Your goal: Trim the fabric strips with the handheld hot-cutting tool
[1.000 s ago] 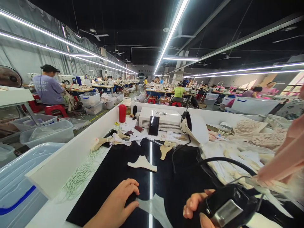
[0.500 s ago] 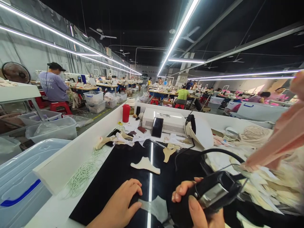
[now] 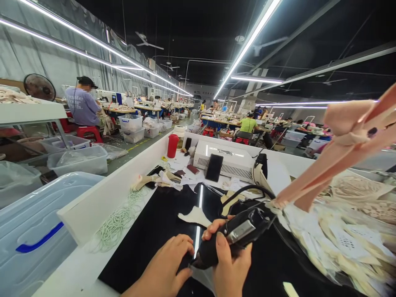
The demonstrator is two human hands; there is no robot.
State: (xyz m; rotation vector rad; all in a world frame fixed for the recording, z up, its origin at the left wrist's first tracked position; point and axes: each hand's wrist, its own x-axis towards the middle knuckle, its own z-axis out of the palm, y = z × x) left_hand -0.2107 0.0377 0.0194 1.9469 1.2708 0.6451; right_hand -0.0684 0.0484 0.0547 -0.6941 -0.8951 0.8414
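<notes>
My left hand [image 3: 167,264] is closed at the lower middle, thumb and fingers pinching the edge of a pale, thin fabric piece [image 3: 204,277]. In my right hand [image 3: 229,262] is a black, corded electric fabric cutter [image 3: 239,231], fingers wrapped around its body. The cutter's head points down and left, right beside my left fingertips, and covers much of the fabric piece. Whether its blade touches the fabric is hidden. Both hands are over a glossy black board [image 3: 136,243]. A cream-white shaped piece [image 3: 195,216] lies flat beyond my hands.
A peach fabric strip [image 3: 321,165] hangs at the right, tied by the cutter's cord. Fabric pieces [image 3: 346,243] pile up there. Green cord [image 3: 116,225] lies left along the white barrier [image 3: 108,185]. Behind stand a phone [image 3: 214,167], a white box [image 3: 229,154] and a red container [image 3: 172,145].
My right hand has brought the electric fabric cutter leftward, up to the pale fabric piece and my left fingertips. My left hand keeps its pinch. The view has turned slightly left.
</notes>
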